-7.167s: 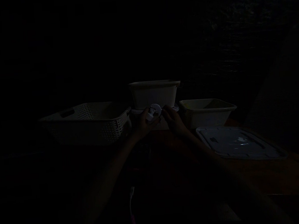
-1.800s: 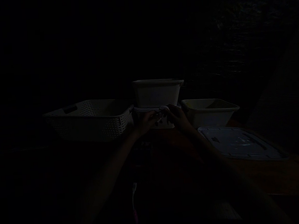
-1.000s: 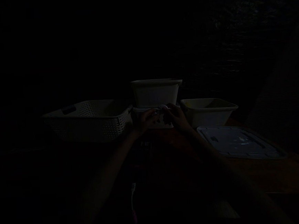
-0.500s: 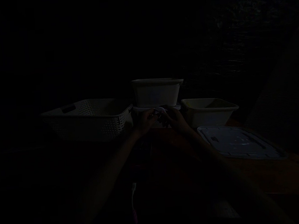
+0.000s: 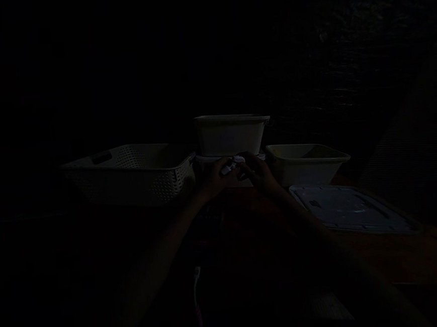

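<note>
The scene is very dark. My left hand (image 5: pixel 216 177) and my right hand (image 5: pixel 260 172) meet in the middle, their fingers closed around a small whitish object (image 5: pixel 238 160). Its kind is too dim to make out. Just behind them stands a pale lidded box (image 5: pixel 206 160), partly hidden by my hands. On top of that box rests an open pale plastic tub (image 5: pixel 229 137).
A pale perforated basket (image 5: pixel 129 183) stands on the left. To the right are another open tub (image 5: pixel 308 171) and a flat plastic lid (image 5: pixel 354 208) on the wooden table (image 5: pixel 400 257). A white cable end (image 5: pixel 196 276) lies near the front.
The small whitish object has turned between my fingers, and a pale part now shows beside my left fingers. My hands stay in nearly the same place.
</note>
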Motion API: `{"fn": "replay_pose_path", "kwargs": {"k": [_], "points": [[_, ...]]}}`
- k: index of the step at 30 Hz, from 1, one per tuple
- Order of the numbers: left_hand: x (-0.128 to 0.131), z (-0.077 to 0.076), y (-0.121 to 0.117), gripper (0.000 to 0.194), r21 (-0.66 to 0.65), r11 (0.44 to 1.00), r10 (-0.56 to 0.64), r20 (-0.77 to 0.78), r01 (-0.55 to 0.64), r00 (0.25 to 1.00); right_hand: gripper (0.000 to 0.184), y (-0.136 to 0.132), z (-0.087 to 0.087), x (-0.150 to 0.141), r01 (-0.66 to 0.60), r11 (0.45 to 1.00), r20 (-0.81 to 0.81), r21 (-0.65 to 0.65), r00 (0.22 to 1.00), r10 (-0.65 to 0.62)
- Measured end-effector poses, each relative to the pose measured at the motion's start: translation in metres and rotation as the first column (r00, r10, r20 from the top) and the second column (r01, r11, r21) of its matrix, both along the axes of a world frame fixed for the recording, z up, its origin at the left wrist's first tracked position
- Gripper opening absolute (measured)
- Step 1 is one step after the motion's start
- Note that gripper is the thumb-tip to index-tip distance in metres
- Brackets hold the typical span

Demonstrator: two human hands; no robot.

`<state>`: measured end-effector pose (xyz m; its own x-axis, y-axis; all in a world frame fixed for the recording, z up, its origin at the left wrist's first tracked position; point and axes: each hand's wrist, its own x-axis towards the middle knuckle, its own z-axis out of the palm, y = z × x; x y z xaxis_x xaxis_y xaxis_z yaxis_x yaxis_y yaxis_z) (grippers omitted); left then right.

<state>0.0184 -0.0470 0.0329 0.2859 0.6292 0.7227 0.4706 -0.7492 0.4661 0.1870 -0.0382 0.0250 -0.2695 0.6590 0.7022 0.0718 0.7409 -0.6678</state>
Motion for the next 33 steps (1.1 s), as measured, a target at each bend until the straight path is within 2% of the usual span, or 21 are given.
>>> {"fn": "replay_pose_path", "kwargs": {"k": [7,14,16,20,24,30,33], "points": [[-0.002,-0.003,0.001,0.031,-0.025,0.999,-0.027,-0.024,0.026,0.999,0.031,0.001,0.000,0.001,-0.024,1.000,-0.068,0.017,0.997,0.025],[-0.002,-0.011,0.008,0.036,-0.111,0.993,-0.054,-0.040,0.050,0.998,0.027,-0.001,0.001,0.002,-0.028,0.998,-0.046,0.049,0.998,0.031],[-0.002,-0.012,0.010,0.036,-0.071,0.996,-0.052,-0.033,0.050,0.998,0.027,-0.003,0.002,0.000,-0.043,0.997,-0.047,0.056,0.998,0.045],[-0.001,-0.012,0.010,0.037,0.097,0.994,0.049,-0.046,-0.044,0.998,0.028,-0.007,0.005,-0.003,-0.054,0.997,-0.065,0.060,0.996,0.058],[0.000,-0.011,0.007,0.035,0.196,0.973,0.137,-0.060,-0.123,0.989,0.029,-0.009,0.007,-0.004,-0.043,0.998,-0.083,0.048,0.995,0.047],[0.000,-0.014,0.005,0.033,0.236,0.955,0.201,-0.073,-0.179,0.977,0.032,-0.010,0.011,-0.001,0.041,0.999,-0.049,0.004,0.998,-0.041],[0.001,-0.015,0.005,0.036,0.181,0.966,0.201,-0.073,-0.185,0.977,0.033,-0.009,0.013,0.001,0.069,0.997,-0.042,-0.017,0.997,-0.069]]}}
